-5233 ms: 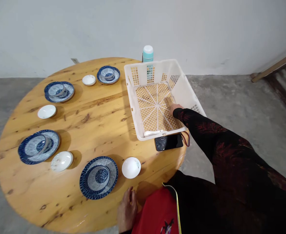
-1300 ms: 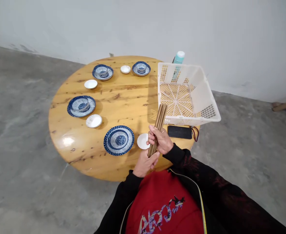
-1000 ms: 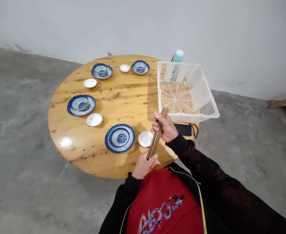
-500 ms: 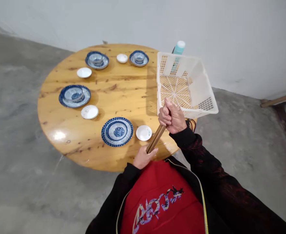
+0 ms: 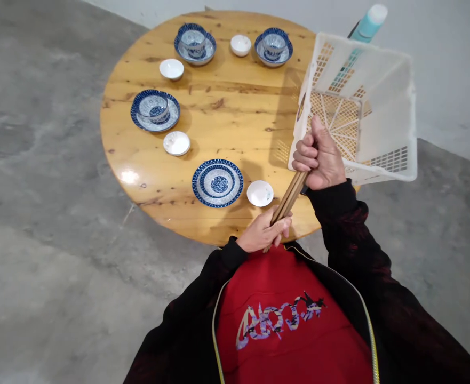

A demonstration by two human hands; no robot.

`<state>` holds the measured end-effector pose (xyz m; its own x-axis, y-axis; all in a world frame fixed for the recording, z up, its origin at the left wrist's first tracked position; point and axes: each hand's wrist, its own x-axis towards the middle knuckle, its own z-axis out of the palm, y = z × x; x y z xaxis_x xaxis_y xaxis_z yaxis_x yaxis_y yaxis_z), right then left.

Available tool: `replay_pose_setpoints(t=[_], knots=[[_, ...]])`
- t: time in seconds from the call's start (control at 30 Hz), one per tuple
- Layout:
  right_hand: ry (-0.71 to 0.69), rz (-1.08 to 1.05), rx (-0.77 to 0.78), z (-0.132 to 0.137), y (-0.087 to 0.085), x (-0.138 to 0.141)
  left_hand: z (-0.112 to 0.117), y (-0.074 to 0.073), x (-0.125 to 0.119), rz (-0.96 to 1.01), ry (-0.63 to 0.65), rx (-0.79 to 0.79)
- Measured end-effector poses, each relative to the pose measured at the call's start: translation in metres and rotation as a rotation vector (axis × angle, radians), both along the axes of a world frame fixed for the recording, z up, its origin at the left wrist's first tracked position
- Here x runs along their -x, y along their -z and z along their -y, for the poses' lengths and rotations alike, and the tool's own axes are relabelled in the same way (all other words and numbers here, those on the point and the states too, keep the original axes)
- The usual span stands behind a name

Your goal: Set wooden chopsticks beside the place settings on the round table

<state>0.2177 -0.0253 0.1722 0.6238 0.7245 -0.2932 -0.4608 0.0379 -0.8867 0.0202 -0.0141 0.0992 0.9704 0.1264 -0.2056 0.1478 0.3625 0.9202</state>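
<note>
A bundle of brown wooden chopsticks (image 5: 292, 193) slants between my two hands, close to my chest. My right hand (image 5: 321, 156) is closed around the upper end, by the near left corner of the white basket. Lower down, my left hand (image 5: 263, 230) grips the bundle with its thumb across it, and tips stick out below. Just left of the bundle, on the table (image 5: 226, 125), are a small white dish (image 5: 260, 193) and a blue-and-white plate (image 5: 217, 202) with a matching bowl (image 5: 219, 184) on it.
A white plastic basket (image 5: 392, 114) stands on the table's right side, with a light-blue bottle (image 5: 368, 24) behind it. Around the table sit more blue-patterned plates with bowls (image 5: 155, 109), (image 5: 195, 45), (image 5: 273, 46) and white dishes (image 5: 176, 143), (image 5: 171, 69), (image 5: 240, 45).
The view has tilted down and swung left, so the table appears higher and farther right. Chopstick tips now show below my left hand. Both hands still hold the bundle.
</note>
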Motion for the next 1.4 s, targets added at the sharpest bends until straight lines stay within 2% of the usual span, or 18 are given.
replay_pose_setpoints(t=[0.1, 0.2, 0.33, 0.43, 0.5, 0.73, 1.07, 1.4], knots=[[0.007, -0.033, -0.029, -0.011, 0.012, 0.008, 0.001, -0.001, 0.002, -0.054, -0.08, 0.068], [0.028, 0.018, -0.02, -0.01, 0.033, 0.024, 0.0, 0.009, 0.005, -0.103, -0.176, 0.161], [-0.011, 0.17, 0.14, 0.012, 0.074, 0.053, -0.007, 0.027, 0.007, -0.137, -0.311, 0.309], [-0.066, 0.227, 0.209, 0.031, 0.096, 0.074, -0.01, 0.036, 0.01, -0.164, -0.321, 0.337], [-0.089, 0.247, 0.208, 0.039, 0.104, 0.085, -0.009, 0.04, 0.011, -0.182, -0.307, 0.339], [-0.032, 0.228, 0.222, 0.038, 0.103, 0.092, -0.007, 0.046, 0.011, -0.205, -0.317, 0.311], [0.043, 0.125, 0.205, 0.038, 0.101, 0.095, -0.007, 0.044, 0.01, -0.194, -0.392, 0.278], [0.081, 0.181, 0.257, 0.035, 0.096, 0.091, -0.008, 0.045, 0.011, -0.201, -0.439, 0.255]])
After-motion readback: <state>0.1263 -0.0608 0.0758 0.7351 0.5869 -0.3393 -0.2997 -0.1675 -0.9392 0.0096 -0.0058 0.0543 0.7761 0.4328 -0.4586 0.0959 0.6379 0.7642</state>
